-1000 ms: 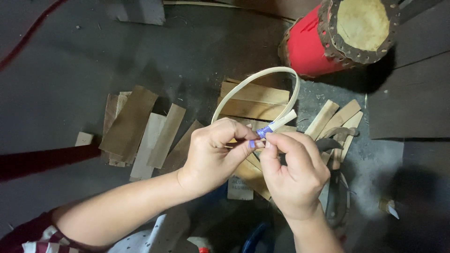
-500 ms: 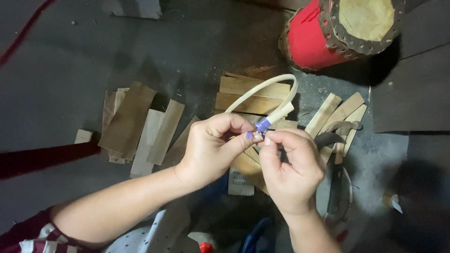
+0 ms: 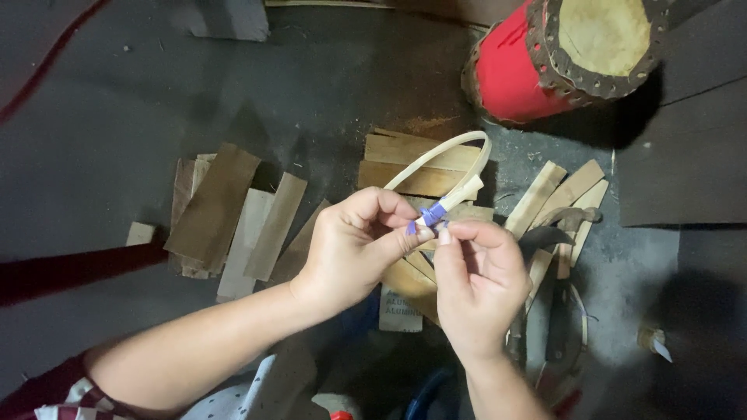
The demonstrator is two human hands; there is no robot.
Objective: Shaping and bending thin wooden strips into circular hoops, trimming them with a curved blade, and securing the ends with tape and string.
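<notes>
Two hands (image 3: 420, 260), one bent hoop (image 3: 459, 159), one red drum (image 3: 513, 70).

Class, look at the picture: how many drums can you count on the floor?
1. The red drum with a tan skin top lies at the upper right, beyond the wooden slats. Others may be out of frame.

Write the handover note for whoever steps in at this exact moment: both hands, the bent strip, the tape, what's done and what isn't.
Left hand: fingers pinch the overlapped ends of the bent pale strip, holding the loop shut.
Right hand: fingertips at the purple tape, which is wound around the joint.
The loop rises away from the hands over flat wood pieces on the dark floor; more pieces lie to the left, and a red drum sits beyond.
Done: strip bent into a loop, tape already on the overlap.
Left: tape not yet finished off, both hands on the joint; how many turns are on cannot be told.
</notes>
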